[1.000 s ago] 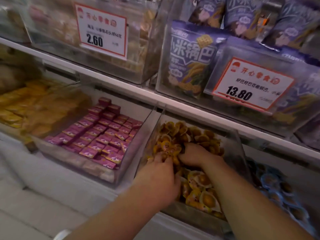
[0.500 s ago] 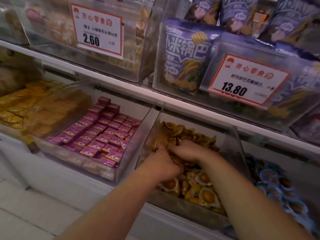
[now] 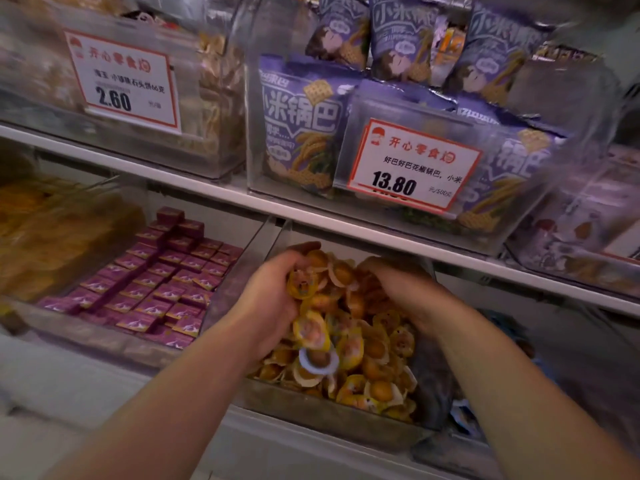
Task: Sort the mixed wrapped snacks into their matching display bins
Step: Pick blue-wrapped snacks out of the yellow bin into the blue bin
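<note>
A clear bin on the lower shelf is full of yellow wrapped snacks. Both my hands are inside it. My left hand curls its fingers over a heap of the yellow snacks from the left. My right hand curls into the same heap from the right, with its fingertips hidden among the wrappers. The heap is bunched up between the two hands. One snack with a pale blue-white rim lies among the yellow ones, just below my left hand.
Left of this bin is a bin of purple packets, and further left one of orange-yellow packs. Blue-wrapped snacks show at the right. The shelf edge overhangs, carrying purple bags and price tags.
Both hands have moved toward the back of the bin and gathered the yellow snacks into a raised heap between them. The view has come closer.
</note>
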